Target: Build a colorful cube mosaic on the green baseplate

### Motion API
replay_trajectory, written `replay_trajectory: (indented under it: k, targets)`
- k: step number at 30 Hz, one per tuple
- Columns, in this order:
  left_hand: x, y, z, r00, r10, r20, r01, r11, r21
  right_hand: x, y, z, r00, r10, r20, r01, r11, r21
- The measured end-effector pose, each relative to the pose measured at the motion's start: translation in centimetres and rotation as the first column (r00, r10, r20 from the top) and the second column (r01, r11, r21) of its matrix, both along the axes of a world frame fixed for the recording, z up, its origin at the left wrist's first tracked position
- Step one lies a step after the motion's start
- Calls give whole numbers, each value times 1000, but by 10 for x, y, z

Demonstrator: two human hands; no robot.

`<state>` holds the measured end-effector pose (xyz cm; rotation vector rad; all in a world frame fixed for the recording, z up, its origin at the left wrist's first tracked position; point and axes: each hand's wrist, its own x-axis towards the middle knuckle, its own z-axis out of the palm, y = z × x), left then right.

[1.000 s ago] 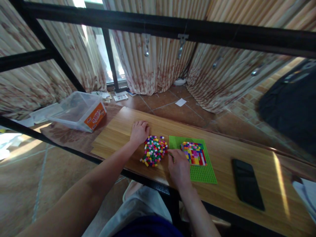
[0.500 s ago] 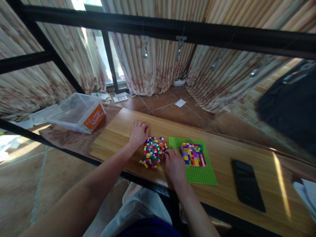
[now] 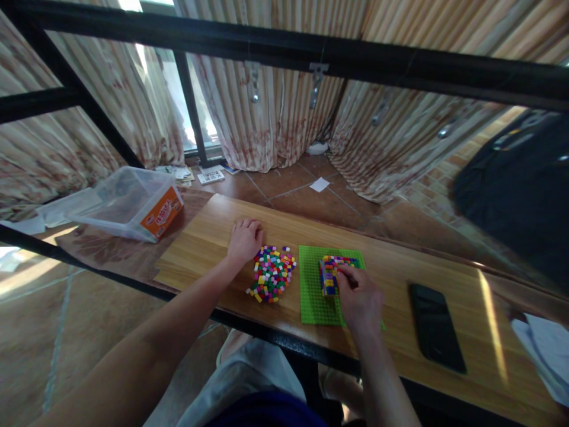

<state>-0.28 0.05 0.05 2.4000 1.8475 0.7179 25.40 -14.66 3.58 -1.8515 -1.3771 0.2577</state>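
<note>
My left hand (image 3: pixel 246 240) lies on the wooden table, its fingers loosely laid down, at the upper left edge of a pile of small multicoloured toy bricks (image 3: pixel 273 274). To the right of the pile is a green studded baseplate (image 3: pixel 311 308). A low block built of coloured bricks (image 3: pixel 328 279) stands on that plate. My right hand (image 3: pixel 362 296) is over the right part of the block, thumb and fingertips pinched together at its top. A small red brick seems to be between them. The hand hides much of the block and the plate's right side.
A black phone (image 3: pixel 436 327) lies on the wooden table (image 3: pixel 275 216) to the right, with papers (image 3: pixel 544 341) farther along. A clear plastic bin (image 3: pixel 127 207) with an orange label stands beyond the left end. A black metal bar (image 3: pixel 284 44) crosses above the table.
My right hand has moved right, from the edge of the brick pile to above the built block. My left hand stays beside the pile. The view has shifted slightly.
</note>
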Motion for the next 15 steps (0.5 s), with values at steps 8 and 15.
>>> replay_trajectory:
  k: [8, 15]
  targets:
    - [1, -1, 1, 1000, 5, -7, -5, 1000, -7, 1, 9, -4, 971, 3, 239, 17, 997, -79]
    - [0, -2, 0, 1000, -1, -10, 1, 1000, 2, -2, 14, -2, 980, 1, 201, 22, 994, -109]
